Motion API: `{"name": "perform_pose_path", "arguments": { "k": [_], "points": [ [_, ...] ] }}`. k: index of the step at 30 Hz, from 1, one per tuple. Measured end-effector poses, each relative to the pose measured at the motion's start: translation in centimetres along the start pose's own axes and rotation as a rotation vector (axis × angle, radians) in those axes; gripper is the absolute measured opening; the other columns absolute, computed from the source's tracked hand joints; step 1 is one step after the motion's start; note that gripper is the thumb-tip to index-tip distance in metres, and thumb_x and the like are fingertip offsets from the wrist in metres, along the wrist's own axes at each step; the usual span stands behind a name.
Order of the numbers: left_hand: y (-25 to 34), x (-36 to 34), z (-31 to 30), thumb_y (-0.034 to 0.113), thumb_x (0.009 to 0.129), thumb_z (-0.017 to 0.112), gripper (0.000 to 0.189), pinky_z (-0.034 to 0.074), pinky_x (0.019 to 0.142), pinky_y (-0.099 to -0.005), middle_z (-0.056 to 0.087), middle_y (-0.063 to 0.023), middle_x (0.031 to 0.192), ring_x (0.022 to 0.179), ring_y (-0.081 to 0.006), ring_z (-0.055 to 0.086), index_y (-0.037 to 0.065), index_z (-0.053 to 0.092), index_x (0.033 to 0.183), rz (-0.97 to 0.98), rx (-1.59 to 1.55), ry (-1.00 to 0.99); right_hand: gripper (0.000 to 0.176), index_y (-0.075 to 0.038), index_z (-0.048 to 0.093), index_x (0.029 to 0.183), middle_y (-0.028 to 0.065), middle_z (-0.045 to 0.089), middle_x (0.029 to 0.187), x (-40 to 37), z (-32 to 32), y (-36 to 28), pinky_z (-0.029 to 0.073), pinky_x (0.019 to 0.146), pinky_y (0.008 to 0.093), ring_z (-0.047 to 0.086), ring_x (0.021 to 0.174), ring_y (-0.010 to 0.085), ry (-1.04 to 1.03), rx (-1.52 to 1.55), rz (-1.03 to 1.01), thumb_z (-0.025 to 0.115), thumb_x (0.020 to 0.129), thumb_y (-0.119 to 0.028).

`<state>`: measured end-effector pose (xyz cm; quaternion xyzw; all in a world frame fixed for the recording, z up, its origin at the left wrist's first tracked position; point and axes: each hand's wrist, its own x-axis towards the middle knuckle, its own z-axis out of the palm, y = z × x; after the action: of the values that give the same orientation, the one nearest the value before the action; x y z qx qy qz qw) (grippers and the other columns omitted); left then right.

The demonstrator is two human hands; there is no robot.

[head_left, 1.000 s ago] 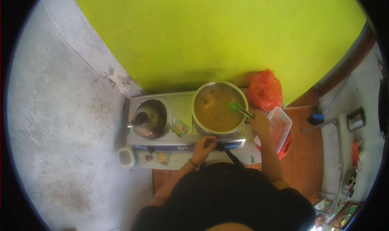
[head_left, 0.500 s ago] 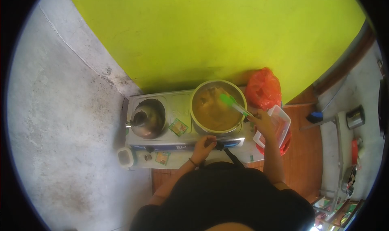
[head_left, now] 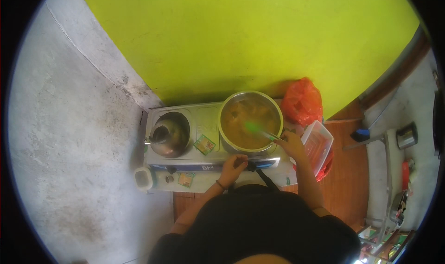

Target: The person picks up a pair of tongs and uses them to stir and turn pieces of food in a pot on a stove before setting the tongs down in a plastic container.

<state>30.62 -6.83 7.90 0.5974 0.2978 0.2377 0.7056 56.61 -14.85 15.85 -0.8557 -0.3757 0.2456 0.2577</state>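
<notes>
Your right hand point(head_left: 289, 142) grips the green-headed utensil point(head_left: 253, 127), sweeping closer to the pot point(head_left: 245, 150)'s near rim, stirring on; left hand point(head_left: 233, 167) curls, hold unclear.

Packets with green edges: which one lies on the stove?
The packet between kettle and pot; the other packet lies on the table in front of the stove.

Head-worn view, forward and down, above hands point(head_left: 291, 143)
</notes>
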Motion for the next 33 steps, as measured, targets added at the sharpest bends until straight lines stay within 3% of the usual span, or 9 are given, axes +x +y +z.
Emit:
{"name": "perform_pose_path", "arguments": {
  "k": [2, 8, 20, 23, 29, 33],
  "points": [
    [-0.3, 0.0, 0.0, 0.005, 0.088, 0.065, 0.025, 0.050, 0.087, -0.0293, 0.065, -0.0074, 0.108, 0.101, -0.0152, 0.062, 0.002, 0.058, 0.112, -0.002, 0.011, -0.005, 0.038, -0.009, 0.067, 0.095, 0.0133, 0.069, 0.093, -0.3, 0.2, -0.5, 0.050, 0.077, 0.0425, 0.066, 0.093, 0.0311, 0.005, -0.051, -0.007, 0.073, 0.076, -0.041],
    [0.0, 0.1, 0.4, 0.003, 0.088, 0.064, 0.024, 0.051, 0.088, -0.0287, 0.064, -0.0076, 0.109, 0.102, -0.0151, 0.062, 0.000, 0.058, 0.112, -0.006, -0.037, -0.022, 0.036, -0.010, 0.066, 0.096, 0.0145, 0.069, 0.091, -0.6, 0.4, -2.3, 0.050, 0.076, 0.0443, 0.066, 0.091, 0.0330, 0.012, -0.168, -0.006, 0.070, 0.079, -0.040],
    [-0.3, 0.0, -0.1, 0.005, 0.089, 0.064, 0.025, 0.050, 0.087, -0.0274, 0.064, -0.0063, 0.106, 0.099, -0.0131, 0.062, 0.001, 0.059, 0.113, -0.019, -0.033, 0.007, 0.036, -0.011, 0.064, 0.100, 0.0141, 0.068, 0.096, -0.9, -2.7, -2.9, 0.051, 0.075, 0.0458, 0.066, 0.091, 0.0341, 0.077, -0.091, 0.040, 0.070, 0.079, -0.040],
    [0.6, 0.0, 0.0, 0.005, 0.089, 0.064, 0.025, 0.050, 0.086, -0.0270, 0.064, -0.0059, 0.105, 0.098, -0.0130, 0.062, 0.001, 0.059, 0.113, -0.015, -0.009, 0.002, 0.036, -0.010, 0.061, 0.100, 0.0151, 0.068, 0.094, -0.7, -3.1, -3.3, 0.051, 0.075, 0.0467, 0.066, 0.090, 0.0339, 0.153, -0.319, 0.009, 0.070, 0.080, -0.039],
    [-0.2, 0.2, 0.1, 0.003, 0.089, 0.063, 0.025, 0.051, 0.086, -0.0275, 0.064, -0.0063, 0.106, 0.098, -0.0132, 0.062, 0.001, 0.058, 0.113, -0.003, -0.019, -0.011, 0.028, -0.010, 0.060, 0.096, 0.0160, 0.068, 0.084, -0.3, -1.5, -3.2, 0.052, 0.072, 0.0481, 0.067, 0.085, 0.0358, 0.229, -0.439, -0.110, 0.069, 0.079, -0.030],
    [0.3, 0.0, 0.1, 0.003, 0.089, 0.063, 0.025, 0.051, 0.086, -0.0276, 0.064, -0.0063, 0.106, 0.098, -0.0134, 0.062, 0.001, 0.058, 0.113, 0.005, 0.004, -0.007, 0.022, -0.009, 0.060, 0.096, 0.0163, 0.068, 0.084, 0.8, -0.3, -3.1, 0.053, 0.069, 0.0474, 0.067, 0.082, 0.0354, 0.199, -0.511, -0.087, 0.066, 0.078, -0.021]
  ]
}}
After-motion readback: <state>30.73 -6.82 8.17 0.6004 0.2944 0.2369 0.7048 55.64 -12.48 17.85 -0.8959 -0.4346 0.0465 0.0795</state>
